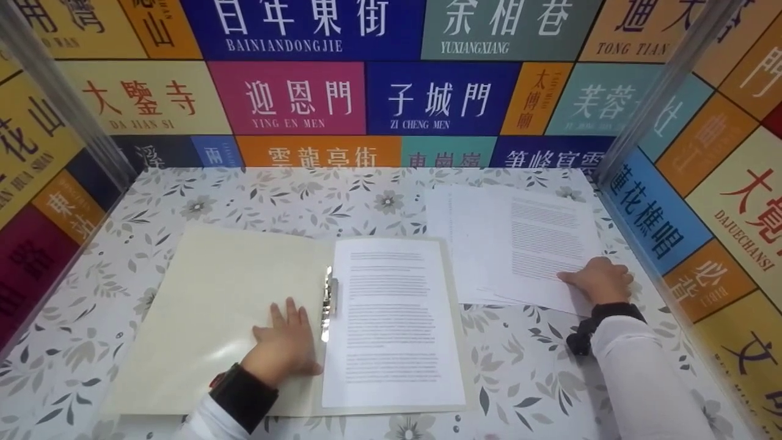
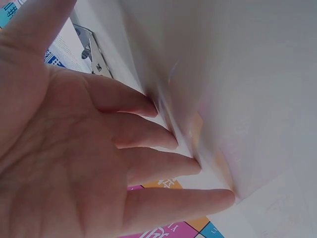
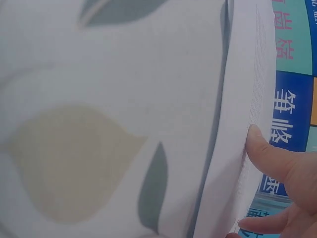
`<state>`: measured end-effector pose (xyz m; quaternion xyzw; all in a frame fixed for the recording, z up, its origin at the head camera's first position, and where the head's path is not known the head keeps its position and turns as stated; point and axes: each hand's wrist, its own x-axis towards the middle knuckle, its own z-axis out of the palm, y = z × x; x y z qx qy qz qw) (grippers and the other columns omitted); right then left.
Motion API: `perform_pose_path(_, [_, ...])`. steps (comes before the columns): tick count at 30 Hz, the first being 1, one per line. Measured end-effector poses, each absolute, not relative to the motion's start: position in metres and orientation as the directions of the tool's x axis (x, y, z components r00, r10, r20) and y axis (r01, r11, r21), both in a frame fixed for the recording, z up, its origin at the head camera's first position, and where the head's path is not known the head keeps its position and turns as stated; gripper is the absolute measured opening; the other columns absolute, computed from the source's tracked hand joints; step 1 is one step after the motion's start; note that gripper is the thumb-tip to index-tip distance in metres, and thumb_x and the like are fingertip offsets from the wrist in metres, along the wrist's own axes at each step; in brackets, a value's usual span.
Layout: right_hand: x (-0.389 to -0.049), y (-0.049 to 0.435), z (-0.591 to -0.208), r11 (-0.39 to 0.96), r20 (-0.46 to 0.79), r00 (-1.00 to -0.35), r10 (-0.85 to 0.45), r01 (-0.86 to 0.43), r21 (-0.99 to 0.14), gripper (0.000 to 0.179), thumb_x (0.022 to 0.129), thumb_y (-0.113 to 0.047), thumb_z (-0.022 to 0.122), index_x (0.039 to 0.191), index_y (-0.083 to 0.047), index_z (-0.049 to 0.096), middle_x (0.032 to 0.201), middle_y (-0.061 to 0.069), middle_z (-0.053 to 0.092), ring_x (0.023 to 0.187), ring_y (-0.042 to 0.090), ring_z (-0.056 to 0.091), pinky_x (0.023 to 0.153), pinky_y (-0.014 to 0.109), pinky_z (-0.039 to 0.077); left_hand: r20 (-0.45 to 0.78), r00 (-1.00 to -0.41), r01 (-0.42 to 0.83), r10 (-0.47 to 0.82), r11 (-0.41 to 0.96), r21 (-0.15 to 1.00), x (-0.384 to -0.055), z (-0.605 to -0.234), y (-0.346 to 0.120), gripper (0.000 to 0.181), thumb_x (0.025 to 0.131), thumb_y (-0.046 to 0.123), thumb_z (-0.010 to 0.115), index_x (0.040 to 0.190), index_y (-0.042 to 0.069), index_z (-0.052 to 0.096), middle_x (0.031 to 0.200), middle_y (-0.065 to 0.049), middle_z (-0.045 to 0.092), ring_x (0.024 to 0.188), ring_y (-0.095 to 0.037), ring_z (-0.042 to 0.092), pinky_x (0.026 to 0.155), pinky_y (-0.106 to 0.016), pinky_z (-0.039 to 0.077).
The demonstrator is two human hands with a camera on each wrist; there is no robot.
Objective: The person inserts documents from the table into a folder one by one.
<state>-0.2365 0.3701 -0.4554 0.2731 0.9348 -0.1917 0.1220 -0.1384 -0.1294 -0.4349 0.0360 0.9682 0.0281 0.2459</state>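
A cream file folder (image 1: 214, 293) lies spread flat on the table, with a metal clip (image 1: 328, 305) along its spine. On its right half rests a printed sheet (image 1: 391, 318). My left hand (image 1: 284, 342) presses on the folder's left cover beside the spine, fingers spread; the left wrist view shows those straight fingers (image 2: 163, 161) with their tips against the pale cover. To the right, loose papers (image 1: 482, 244) overlap, the top one printed. At their lower right edge is my right hand (image 1: 602, 281), its thumb (image 3: 270, 156) on the top sheet and other fingers by the edge.
The table is covered with a white leaf-patterned cloth (image 1: 519, 379). Colourful panels with Chinese lettering (image 1: 287, 98) stand along the back and both sides, with clear corner strips (image 1: 660, 79) between them. The loose papers sit just right of the folder's upper right edge.
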Motion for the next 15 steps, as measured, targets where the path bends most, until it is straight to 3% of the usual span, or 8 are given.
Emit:
perform_pose_path(9, [-0.2403,0.3738,-0.4563,0.744,-0.368,-0.791,0.488,0.598,-0.299,0.094,0.085,-0.041,0.065,0.139,0.021,0.020,0.128,0.046,0.028,0.116,0.052,0.029,0.099,0.060,0.035,-0.473,-0.877,0.056,0.084,0.996,0.071,-0.1381,-0.4337,-0.1289,0.111,0.071,0.043,0.081,0.147,-0.013,0.022,0.155,-0.036,0.008,0.140,-0.058,0.009,0.099,-0.079,0.024])
perform_pose_path(15, [-0.2409,0.3760,-0.4577,0.738,-0.378,-0.795,0.475,0.594,-0.321,0.093,0.085,-0.041,0.066,0.139,0.020,0.021,0.127,0.045,0.027,0.116,0.051,0.027,0.098,0.060,0.034,-0.481,-0.873,0.055,0.081,0.996,0.066,-0.1386,-0.4345,-0.1289,0.111,0.071,0.044,0.080,0.147,-0.012,0.022,0.155,-0.035,0.007,0.141,-0.057,0.009,0.100,-0.079,0.024])
